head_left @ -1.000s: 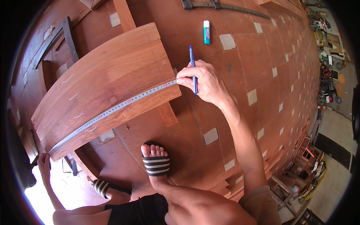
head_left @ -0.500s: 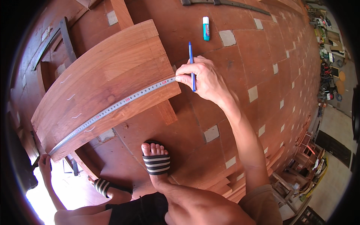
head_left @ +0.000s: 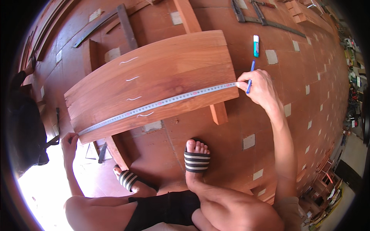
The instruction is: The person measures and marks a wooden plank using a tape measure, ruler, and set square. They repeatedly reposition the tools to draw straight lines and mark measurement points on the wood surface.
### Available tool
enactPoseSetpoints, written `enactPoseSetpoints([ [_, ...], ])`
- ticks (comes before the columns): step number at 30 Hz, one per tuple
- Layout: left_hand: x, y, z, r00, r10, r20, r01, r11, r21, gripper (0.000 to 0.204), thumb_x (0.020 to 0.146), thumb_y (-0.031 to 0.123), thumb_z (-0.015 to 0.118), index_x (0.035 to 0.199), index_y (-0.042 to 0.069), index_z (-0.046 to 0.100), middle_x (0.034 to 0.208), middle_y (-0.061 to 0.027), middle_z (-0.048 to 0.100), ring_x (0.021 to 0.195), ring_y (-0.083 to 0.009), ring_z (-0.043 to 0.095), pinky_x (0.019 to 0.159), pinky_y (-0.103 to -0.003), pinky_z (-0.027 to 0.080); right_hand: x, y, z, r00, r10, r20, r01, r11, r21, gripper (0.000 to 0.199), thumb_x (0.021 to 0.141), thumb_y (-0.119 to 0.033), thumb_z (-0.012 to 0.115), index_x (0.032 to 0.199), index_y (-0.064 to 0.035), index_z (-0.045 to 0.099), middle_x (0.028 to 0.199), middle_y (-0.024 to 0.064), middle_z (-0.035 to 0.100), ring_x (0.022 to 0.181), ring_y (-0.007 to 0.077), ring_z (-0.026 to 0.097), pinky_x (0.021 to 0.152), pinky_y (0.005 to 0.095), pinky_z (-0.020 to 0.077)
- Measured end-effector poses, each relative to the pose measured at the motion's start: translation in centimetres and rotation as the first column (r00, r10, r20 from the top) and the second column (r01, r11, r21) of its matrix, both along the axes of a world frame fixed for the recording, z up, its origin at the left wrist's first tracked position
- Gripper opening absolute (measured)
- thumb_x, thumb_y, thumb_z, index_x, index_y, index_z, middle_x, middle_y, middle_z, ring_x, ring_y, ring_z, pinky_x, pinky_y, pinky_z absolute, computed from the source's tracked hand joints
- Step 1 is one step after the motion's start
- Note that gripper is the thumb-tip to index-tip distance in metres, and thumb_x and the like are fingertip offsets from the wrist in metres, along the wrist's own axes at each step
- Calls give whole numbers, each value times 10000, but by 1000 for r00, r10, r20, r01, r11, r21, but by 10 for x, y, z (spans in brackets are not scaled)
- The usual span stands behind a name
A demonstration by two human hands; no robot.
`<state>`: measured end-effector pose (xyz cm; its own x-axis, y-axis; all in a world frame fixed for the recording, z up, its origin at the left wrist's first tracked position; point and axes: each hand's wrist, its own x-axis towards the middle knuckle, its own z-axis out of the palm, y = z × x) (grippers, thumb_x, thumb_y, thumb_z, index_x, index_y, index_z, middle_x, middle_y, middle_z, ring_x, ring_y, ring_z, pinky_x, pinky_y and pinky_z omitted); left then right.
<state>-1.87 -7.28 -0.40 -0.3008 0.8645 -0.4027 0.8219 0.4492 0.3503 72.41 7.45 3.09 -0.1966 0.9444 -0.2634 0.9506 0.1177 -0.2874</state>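
A wide reddish-brown wooden panel (head_left: 154,71), made of joined boards with a curved far edge, lies in front of me. White squiggle marks run across it. Along its near part stretches a tape measure (head_left: 177,99), its blade pulled straight from one end to the other. My left hand (head_left: 69,143) is closed on the tape at the panel's left end; something dark shows in the fingers. At the right edge my right hand (head_left: 257,87) pinches the other end of the blade. A blue pen (head_left: 250,77) is also held in that hand, sticking up between the fingers.
The panel rests on wooden bars (head_left: 219,112). A teal tube with a white cap (head_left: 256,47) stands or lies beyond my right hand. Metal clamps (head_left: 266,21) lie at the back right. My sandalled feet (head_left: 197,159) are close to the panel's near edge. Tools clutter the far right.
My view has swung left, so the panel and both hands appear further right. Both hands keep the tape stretched along the panel, and the pen stays in my right hand.
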Motion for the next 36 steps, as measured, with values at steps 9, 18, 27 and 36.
enactPoseSetpoints([
  [9, 28, 3, 9, 998, 46, 31, -47, 998, 37, 118, 927, 77, 791, 1010, -1, 824, 821, -71, 760, 728, -115, 626, 705, -303, 515, -18, 8, 18, 991, -129, 30, 132, 981, -141, 132, 862, -149, 838, 930, -37, 820, 790, 189, 736, 775, 377, 731, 723, 465, 544],
  [18, 36, 1, 8, 994, 3, 112, -27, 975, 219, 155, 903, 138, 827, 994, 12, 835, 775, -43, 727, 699, -86, 594, 662, -287, 489, -4, 12, 3, 995, -100, -19, 96, 985, -140, 117, 818, -61, 813, 898, 14, 770, 747, 163, 694, 716, 281, 710, 681, 399, 519],
  [27, 33, 1, 8, 989, -58, 137, 22, 967, 253, 160, 869, 131, 852, 986, 22, 833, 794, -93, 725, 665, -167, 634, 658, -334, 522, 35, 23, -21, 998, 62, -21, -62, 998, -28, 246, 872, -247, 887, 1032, -65, 844, 867, 156, 791, 803, 257, 742, 781, 403, 572],
  [36, 28, -1, 3, 985, -97, 140, 55, 959, 279, 181, 877, 119, 859, 1027, 22, 830, 856, -96, 758, 724, -157, 671, 689, -324, 531, 12, 33, -4, 971, -32, 238, 78, 979, -187, 261, 860, -277, 911, 1026, -83, 858, 838, 153, 789, 765, 245, 725, 768, 410, 574],
])
